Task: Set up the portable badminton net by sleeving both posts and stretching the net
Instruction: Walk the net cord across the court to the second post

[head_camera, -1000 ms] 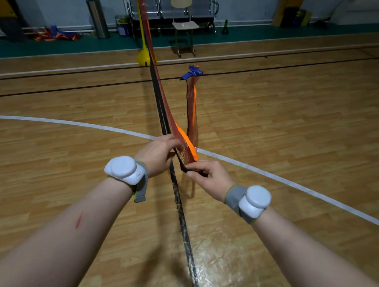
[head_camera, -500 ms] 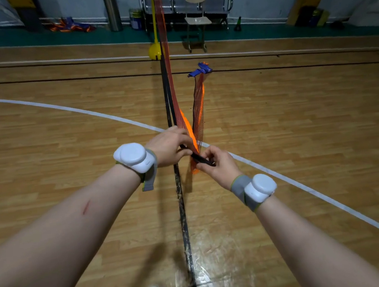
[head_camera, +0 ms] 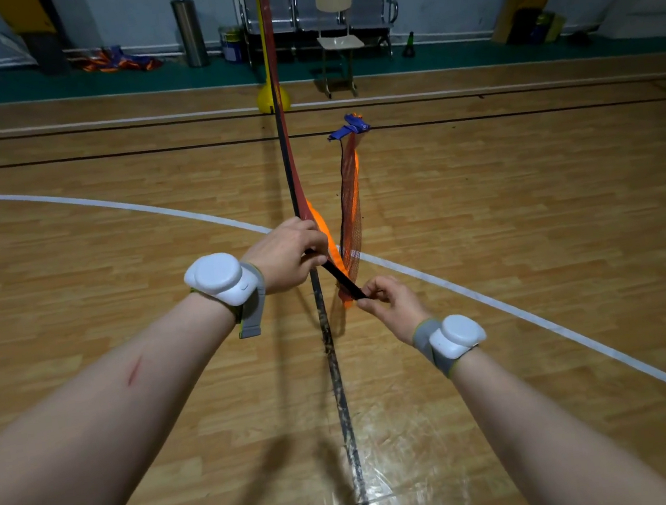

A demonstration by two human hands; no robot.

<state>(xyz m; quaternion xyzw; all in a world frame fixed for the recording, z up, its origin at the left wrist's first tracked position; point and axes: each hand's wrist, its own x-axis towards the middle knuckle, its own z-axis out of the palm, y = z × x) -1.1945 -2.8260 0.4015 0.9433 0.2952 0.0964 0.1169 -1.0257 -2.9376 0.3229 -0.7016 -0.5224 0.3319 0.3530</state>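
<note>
Both the left hand (head_camera: pixel 286 257) and right hand (head_camera: pixel 391 303) pinch the black edge band (head_camera: pixel 342 278) of the net (head_camera: pixel 349 209), probably the firmest hold on light, limp mesh.

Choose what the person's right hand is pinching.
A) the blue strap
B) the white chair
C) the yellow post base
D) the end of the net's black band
D: the right hand pinches the end of the black band, which runs up to the left hand.
</note>
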